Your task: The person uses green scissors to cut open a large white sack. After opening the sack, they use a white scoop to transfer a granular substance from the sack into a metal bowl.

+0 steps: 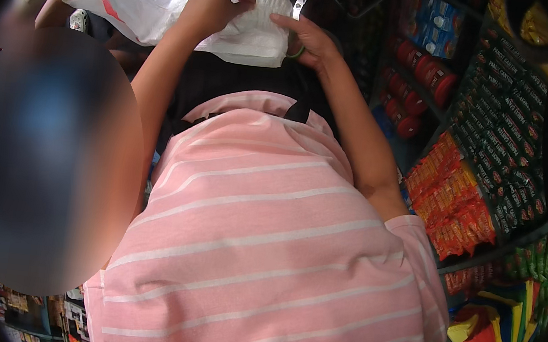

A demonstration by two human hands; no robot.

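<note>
A white plastic sack (pixel 262 44), with red print and a thin clear outer layer, lies across the top of the picture. My left hand (pixel 217 7) is over it, thumb and fingertips pinched together on what looks like a thin fold or strand of the sack. At the sack's right edge, my right hand (pixel 310 42) holds a pair of scissors (pixel 299 6), their blades pointing up and slightly parted. Part of a green handle shows below the fingers. The right index fingertip lies against the sack.
Another person, largely blurred, is close at my left; a patterned clog (pixel 79 21) shows near the sack. Store shelves stand on my right, with red-lidded jars (pixel 429 72), dark green noodle packets (pixel 504 125), orange sachets (pixel 452 194) and colourful packs (pixel 492 334).
</note>
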